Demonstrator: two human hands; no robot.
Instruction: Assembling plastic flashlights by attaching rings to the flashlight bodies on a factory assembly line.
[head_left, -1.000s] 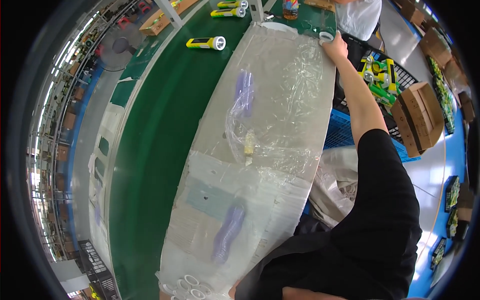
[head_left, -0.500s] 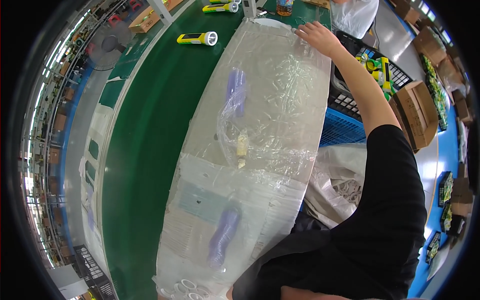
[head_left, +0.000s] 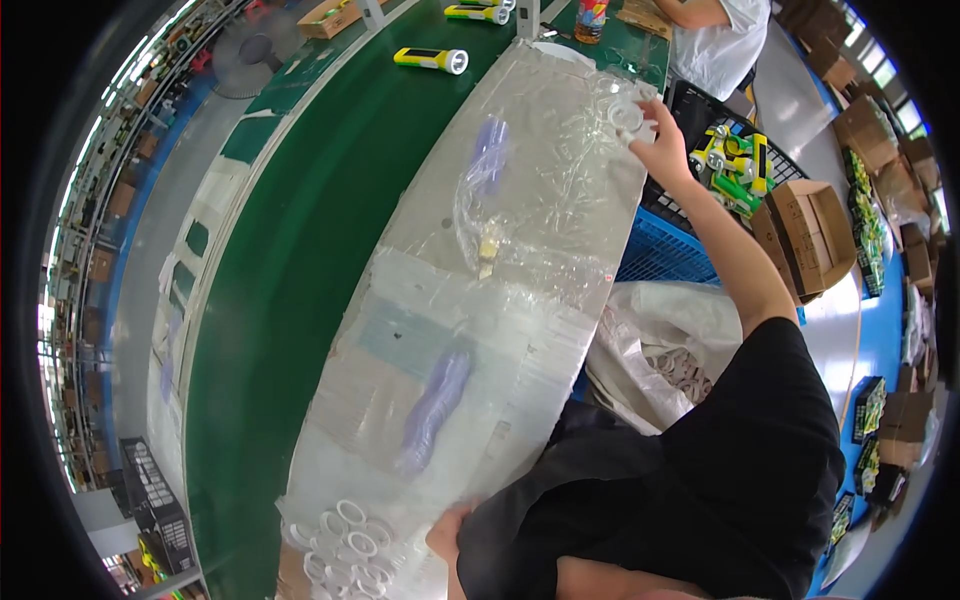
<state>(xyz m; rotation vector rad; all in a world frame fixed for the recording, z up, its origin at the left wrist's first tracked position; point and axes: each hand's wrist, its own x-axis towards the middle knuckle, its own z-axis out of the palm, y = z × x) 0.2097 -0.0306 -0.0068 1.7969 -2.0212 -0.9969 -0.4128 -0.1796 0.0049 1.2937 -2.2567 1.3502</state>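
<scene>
My right hand (head_left: 662, 148) is at the far right edge of the covered board (head_left: 400, 300), closed on a white, partly see-through ring (head_left: 627, 118) between thumb and fingers. Low in the picture, my left hand (head_left: 447, 532) shows only in part at the board's near edge, its fingers hidden. A heap of white rings (head_left: 345, 550) lies just left of it. On the board rest a far purple-tinted clear plastic stack (head_left: 490, 152) and a nearer one (head_left: 436, 412), with crumpled clear film and a small yellowish piece (head_left: 488, 252) between them.
Yellow flashlights lie on the green conveyor belt (head_left: 270, 330), one flashlight (head_left: 430, 60) nearer. Right of the board are a black crate (head_left: 690, 105) of flashlights, an open carton (head_left: 810, 240) and a white sack (head_left: 640, 340) holding rings. Another person (head_left: 715, 45) sits beyond.
My right hand has drawn back from the far end and now has a ring in its fingers. My view has shifted, bringing more of the near ring heap and part of my left hand into sight.
</scene>
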